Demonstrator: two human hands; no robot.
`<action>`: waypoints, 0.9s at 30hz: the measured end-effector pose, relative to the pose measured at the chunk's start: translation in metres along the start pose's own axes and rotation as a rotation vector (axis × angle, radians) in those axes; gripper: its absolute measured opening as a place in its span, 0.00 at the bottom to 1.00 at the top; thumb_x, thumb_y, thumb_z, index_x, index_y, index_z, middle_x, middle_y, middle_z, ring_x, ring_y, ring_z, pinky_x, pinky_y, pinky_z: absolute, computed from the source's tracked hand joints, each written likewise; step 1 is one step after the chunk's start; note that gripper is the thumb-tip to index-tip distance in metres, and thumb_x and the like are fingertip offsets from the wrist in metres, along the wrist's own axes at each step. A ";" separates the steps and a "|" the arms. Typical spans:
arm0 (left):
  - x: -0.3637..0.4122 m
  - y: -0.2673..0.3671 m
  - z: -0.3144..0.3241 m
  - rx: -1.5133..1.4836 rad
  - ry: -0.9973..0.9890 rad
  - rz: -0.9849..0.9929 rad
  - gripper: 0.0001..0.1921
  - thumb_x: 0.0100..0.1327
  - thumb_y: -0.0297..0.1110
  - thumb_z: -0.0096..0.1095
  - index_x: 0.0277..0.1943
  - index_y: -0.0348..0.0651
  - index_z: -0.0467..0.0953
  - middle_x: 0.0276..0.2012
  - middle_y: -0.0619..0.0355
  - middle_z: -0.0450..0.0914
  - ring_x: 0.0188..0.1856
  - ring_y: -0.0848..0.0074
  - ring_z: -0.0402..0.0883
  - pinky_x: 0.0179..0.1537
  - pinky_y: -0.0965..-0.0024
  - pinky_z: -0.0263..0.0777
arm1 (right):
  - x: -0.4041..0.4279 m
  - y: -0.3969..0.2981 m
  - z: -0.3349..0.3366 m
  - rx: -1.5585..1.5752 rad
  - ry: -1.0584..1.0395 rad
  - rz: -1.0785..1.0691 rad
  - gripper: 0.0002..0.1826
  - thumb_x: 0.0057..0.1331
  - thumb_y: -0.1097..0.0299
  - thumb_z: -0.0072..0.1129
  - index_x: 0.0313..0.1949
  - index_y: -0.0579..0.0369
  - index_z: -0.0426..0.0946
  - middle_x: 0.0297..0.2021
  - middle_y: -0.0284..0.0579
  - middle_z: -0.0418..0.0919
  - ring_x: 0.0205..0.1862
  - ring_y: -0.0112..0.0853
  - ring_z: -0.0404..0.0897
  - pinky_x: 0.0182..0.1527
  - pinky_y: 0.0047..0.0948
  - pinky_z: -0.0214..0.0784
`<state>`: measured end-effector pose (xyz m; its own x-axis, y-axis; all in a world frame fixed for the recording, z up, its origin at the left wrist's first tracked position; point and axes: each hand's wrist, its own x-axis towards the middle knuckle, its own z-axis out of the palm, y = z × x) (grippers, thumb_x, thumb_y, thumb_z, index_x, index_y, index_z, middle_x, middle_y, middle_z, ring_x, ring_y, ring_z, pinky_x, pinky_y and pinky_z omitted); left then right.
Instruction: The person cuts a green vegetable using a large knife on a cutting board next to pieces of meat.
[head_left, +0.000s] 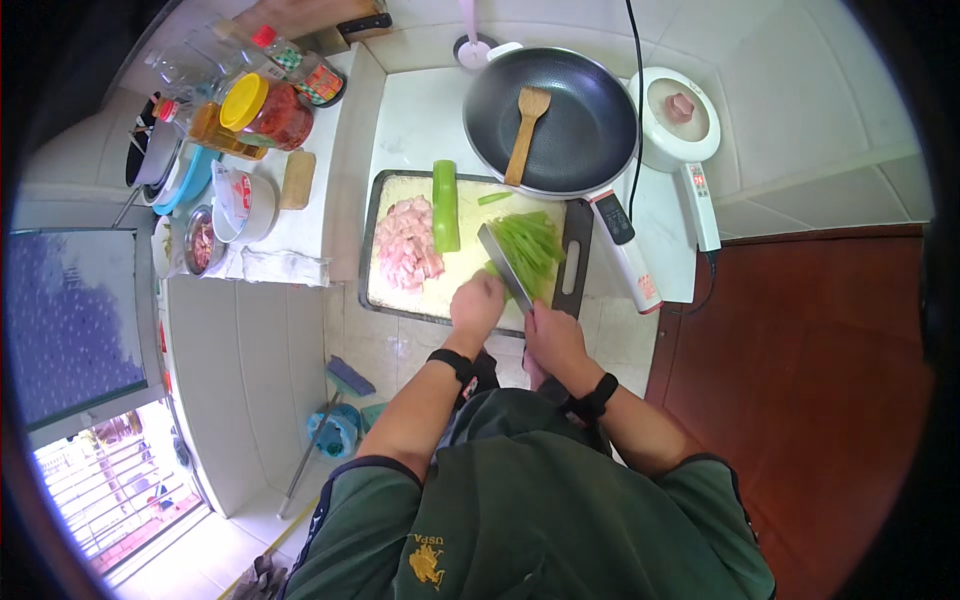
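Note:
My right hand (553, 339) grips the handle of a kitchen knife (506, 266), its blade pointing away from me across the cutting board (465, 281). My left hand (478, 301) is curled beside the blade, with the fingers on a green vegetable piece (490, 268) that they mostly hide. Thin green vegetable strips (529, 244) are heaped to the right of the blade. Left of the blade lies a thick peeled green stem (445, 206), next to a pile of cut raw pale meat (407, 244). One loose green slice (494, 198) rests near the board's far edge.
Behind the board sits an electric frying pan (577, 97) holding a wooden spatula (528, 135); its handle juts toward me. A lidded white electric pot (660, 142) stands right, beside a hanging black cord (637, 112). The left ledge holds jars, bottles and a meat bowl (202, 240).

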<state>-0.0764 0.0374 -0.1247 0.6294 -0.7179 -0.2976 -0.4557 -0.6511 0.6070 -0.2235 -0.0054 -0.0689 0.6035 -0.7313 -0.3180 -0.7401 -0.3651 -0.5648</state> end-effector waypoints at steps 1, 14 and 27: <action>0.000 0.001 0.002 0.001 -0.007 -0.001 0.15 0.61 0.44 0.53 0.32 0.40 0.77 0.25 0.45 0.79 0.30 0.51 0.79 0.34 0.54 0.72 | -0.005 0.000 -0.002 0.001 -0.003 0.006 0.11 0.65 0.64 0.46 0.32 0.59 0.69 0.21 0.61 0.76 0.26 0.56 0.77 0.32 0.56 0.68; 0.000 0.003 -0.008 0.051 -0.041 0.016 0.13 0.59 0.41 0.54 0.29 0.39 0.73 0.22 0.47 0.78 0.29 0.53 0.80 0.33 0.55 0.72 | -0.017 -0.002 -0.018 0.051 -0.081 0.074 0.11 0.65 0.65 0.48 0.34 0.62 0.70 0.21 0.61 0.76 0.27 0.56 0.77 0.32 0.54 0.68; -0.001 -0.005 -0.010 0.050 -0.080 0.032 0.12 0.59 0.40 0.55 0.30 0.39 0.75 0.22 0.47 0.78 0.29 0.53 0.79 0.32 0.56 0.72 | -0.023 -0.004 -0.018 0.030 -0.120 0.045 0.11 0.65 0.65 0.47 0.33 0.62 0.68 0.20 0.62 0.75 0.26 0.56 0.77 0.32 0.55 0.68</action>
<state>-0.0687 0.0436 -0.1199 0.5622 -0.7549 -0.3377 -0.5072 -0.6373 0.5801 -0.2397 0.0024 -0.0459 0.6022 -0.6719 -0.4313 -0.7592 -0.3149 -0.5695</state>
